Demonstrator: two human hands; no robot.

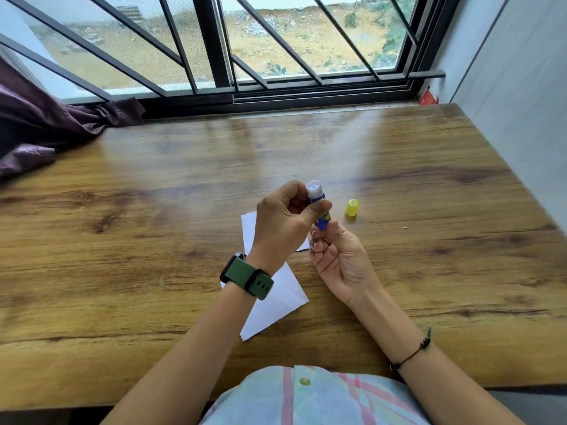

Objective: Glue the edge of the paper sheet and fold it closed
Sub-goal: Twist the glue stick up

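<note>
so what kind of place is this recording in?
Likely a home room, at a desk by a window. Cues: wooden table pushed against a barred window, a purple curtain bunched at the sill, bare ground outside. Craft setup: glue stick, paper sheet.

The hands (310,231) and forearms hide much of the paper sheet (276,296).

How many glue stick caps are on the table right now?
1: the yellow cap stands on the wooden table, right of the glue stick held in both hands. None other visible.
</note>
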